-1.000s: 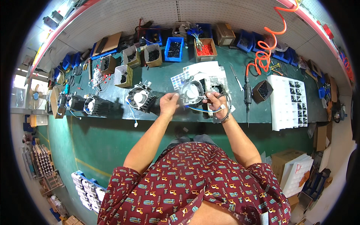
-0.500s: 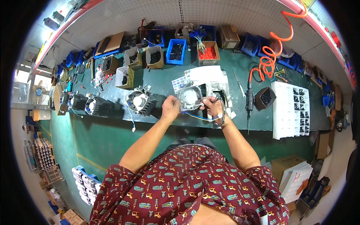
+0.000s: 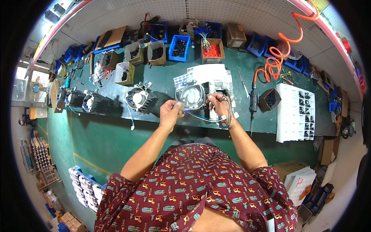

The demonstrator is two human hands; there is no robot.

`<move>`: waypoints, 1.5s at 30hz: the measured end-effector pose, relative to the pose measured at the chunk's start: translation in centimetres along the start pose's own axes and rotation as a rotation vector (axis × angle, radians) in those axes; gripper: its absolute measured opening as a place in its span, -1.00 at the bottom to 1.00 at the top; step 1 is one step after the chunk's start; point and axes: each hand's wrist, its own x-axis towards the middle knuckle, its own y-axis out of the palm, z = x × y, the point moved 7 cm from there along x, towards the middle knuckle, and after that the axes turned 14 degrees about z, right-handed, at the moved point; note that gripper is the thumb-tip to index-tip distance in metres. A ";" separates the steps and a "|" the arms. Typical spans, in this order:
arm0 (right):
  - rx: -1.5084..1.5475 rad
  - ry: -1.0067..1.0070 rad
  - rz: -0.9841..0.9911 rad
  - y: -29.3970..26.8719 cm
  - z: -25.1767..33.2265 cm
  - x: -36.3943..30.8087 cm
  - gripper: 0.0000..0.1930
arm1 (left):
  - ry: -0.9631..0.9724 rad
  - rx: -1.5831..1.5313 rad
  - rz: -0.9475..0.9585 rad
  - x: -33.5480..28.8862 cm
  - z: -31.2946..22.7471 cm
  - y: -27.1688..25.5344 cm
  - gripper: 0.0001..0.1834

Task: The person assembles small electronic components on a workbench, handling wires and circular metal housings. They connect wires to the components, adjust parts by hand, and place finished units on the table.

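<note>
Between my hands is a square metal housing with a round fan [image 3: 190, 96] in it, its face turned up. My left hand [image 3: 170, 113] pinches its lower left corner. My right hand [image 3: 218, 107] has fingers closed at its right edge, and a dark cable loop [image 3: 228, 106] hangs over that hand. Blue and yellow wires [image 3: 201, 117] run from the housing's lower edge to a small white connector by my right palm. Behind my right fingers lies a pale metal casting [image 3: 221, 85]. Left of my left hand stands a finned heat sink with a fan [image 3: 140, 98], its wire dangling over the bench edge.
More finned heat sinks [image 3: 94, 102] stand at the left. Along the back are bins of small parts, including a blue bin [image 3: 179, 48] and a box of red pieces [image 3: 212, 52]. An electric screwdriver [image 3: 253, 101], a black-parts box [image 3: 269, 99] and a white tray [image 3: 290, 112] are at the right.
The fan housing has turned and tilted slightly, its face showing rounder now. My right hand has shifted its fingers along the right edge; my left hand stays at the lower left corner.
</note>
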 end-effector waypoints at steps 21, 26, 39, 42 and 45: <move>-0.225 -0.184 0.038 0.4 -3.2 -0.4 -0.79 | -0.027 0.189 -0.054 0.2 1.8 1.1 -0.80; -0.220 -0.229 0.039 0.4 -3.6 -0.1 -0.81 | -0.028 0.208 -0.078 0.2 1.7 1.1 -0.79; 0.410 0.062 0.035 -7.4 -0.4 -2.2 -0.86 | -0.030 0.132 -0.097 -0.1 1.7 0.9 -0.75; 0.510 0.036 -0.026 -8.6 2.3 -2.8 -0.81 | 0.136 0.400 -0.162 -1.5 -0.3 0.1 -0.73; 0.659 0.001 0.063 -7.9 4.8 -2.4 -0.76 | 0.248 0.347 0.032 -3.4 -4.4 5.0 -0.80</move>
